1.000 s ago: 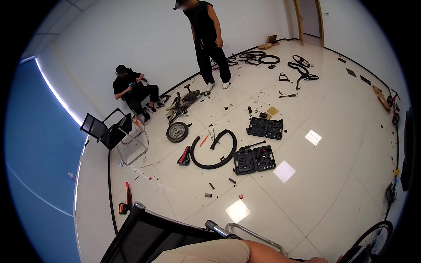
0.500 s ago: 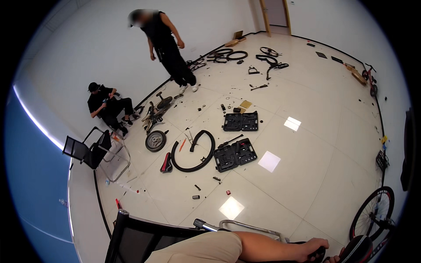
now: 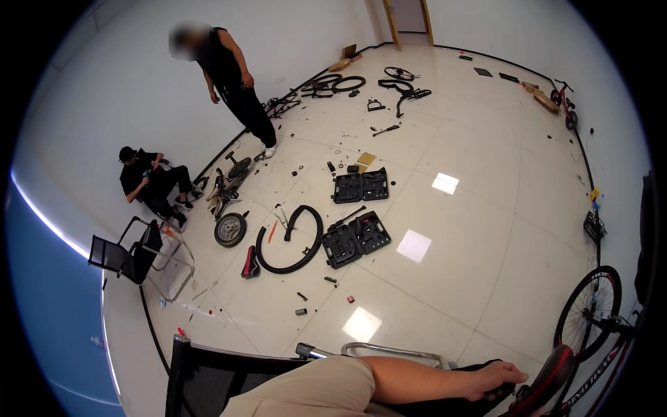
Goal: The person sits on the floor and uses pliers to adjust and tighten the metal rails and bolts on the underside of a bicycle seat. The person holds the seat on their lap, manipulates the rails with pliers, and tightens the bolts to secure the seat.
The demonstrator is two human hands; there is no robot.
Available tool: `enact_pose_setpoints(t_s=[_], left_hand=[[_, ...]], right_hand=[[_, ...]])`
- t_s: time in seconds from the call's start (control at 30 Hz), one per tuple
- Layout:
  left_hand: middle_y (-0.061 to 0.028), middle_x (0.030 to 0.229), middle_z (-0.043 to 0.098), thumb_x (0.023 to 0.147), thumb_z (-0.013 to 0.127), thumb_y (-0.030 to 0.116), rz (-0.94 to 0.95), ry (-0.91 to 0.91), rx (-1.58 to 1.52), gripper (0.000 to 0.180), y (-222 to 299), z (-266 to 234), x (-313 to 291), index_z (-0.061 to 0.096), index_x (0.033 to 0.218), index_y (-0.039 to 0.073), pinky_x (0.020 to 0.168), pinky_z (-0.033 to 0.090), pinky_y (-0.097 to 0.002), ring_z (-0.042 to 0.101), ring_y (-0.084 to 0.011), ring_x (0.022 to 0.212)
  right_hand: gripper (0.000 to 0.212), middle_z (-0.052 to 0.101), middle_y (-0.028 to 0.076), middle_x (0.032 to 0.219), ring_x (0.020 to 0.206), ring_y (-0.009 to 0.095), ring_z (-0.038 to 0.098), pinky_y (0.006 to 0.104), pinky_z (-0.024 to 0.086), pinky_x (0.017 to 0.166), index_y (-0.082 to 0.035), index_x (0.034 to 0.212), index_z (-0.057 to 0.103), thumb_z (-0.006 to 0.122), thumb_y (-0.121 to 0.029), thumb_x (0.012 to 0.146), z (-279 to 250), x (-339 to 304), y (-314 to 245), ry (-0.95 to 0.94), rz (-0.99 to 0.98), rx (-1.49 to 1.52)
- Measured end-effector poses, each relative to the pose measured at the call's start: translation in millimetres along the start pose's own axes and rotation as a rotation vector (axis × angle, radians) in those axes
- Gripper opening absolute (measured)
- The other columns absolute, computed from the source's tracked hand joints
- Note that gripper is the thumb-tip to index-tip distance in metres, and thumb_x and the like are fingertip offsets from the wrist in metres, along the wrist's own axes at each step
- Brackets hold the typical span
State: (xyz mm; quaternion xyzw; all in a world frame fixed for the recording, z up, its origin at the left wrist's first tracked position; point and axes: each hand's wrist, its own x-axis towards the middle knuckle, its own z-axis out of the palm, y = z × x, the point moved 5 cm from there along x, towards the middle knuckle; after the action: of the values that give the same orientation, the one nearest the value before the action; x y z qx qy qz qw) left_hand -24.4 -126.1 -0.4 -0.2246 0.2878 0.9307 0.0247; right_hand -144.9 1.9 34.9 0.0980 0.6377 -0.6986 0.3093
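My left arm reaches from the lower middle toward the lower right. My left hand is closed, its fingers curled down beside a bicycle saddle. Something black shows under the fingers, too dark and hidden to name. The saddle is black with a red edge and belongs to a bicycle whose front part, with a black-rimmed wheel, stands by the right wall. My right hand is out of view.
Two open black tool cases lie on the tiled floor beside a bent tyre and a loose red-and-black saddle. A partly dismantled small bike lies left. One person stands; another sits near a black chair.
The view has shifted, so the room's things sit further left. My left hand's fingers come closer to the saddle. The fingers of my right hand, seen before at the lower edge, are gone.
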Motion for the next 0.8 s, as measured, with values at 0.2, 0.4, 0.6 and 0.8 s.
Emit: enact_pose_setpoints(t_s=[0.2,0.4,0.6,0.8], left_hand=[[0.0042,0.079,0.052,0.095,0.076,0.038,0.000,-0.027,0.057,0.029,0,5,-6,0.058,0.104,0.016,0.046,0.028,-0.0247,0.041,-0.0067,0.059],[0.0031,0.082,0.055,0.094,0.077,0.037,-0.002,-0.030,0.118,0.035,2,8,-15,0.061,0.114,0.013,0.045,0.030,-0.0236,0.042,-0.0073,0.058],[0.0016,0.089,0.061,0.087,0.081,0.051,-0.064,0.101,0.153,0.046,16,-5,-19,0.064,0.108,0.013,0.051,0.033,-0.0245,0.049,-0.0091,0.068],[-0.0029,0.073,0.062,0.102,0.070,0.035,-0.013,0.095,0.004,0.032,28,2,-21,0.064,0.083,0.010,0.045,0.038,-0.0244,0.055,-0.0117,0.059]], right_hand=[[0.035,0.063,0.017,0.099,0.083,0.029,0.063,0.0447,0.057,0.071,0.008,0.119,0.063,0.049,-0.022,0.108,-16,14,-1,-0.034,-0.098,-0.192],[0.042,0.068,0.021,0.116,0.092,0.035,0.067,0.0443,0.059,0.073,0.003,0.131,0.063,0.058,-0.029,0.105,-14,11,-10,0.054,-0.189,-0.469],[0.033,0.073,0.010,0.088,0.078,0.017,0.061,0.0355,0.051,0.074,0.006,0.104,0.071,0.074,-0.026,0.097,11,-18,-29,0.140,-0.529,-0.677],[0.038,0.068,-0.001,0.090,0.079,0.006,0.056,0.0242,0.048,0.072,0.007,0.129,0.066,0.071,-0.018,0.101,19,-43,-41,-0.018,-0.613,-0.403]])
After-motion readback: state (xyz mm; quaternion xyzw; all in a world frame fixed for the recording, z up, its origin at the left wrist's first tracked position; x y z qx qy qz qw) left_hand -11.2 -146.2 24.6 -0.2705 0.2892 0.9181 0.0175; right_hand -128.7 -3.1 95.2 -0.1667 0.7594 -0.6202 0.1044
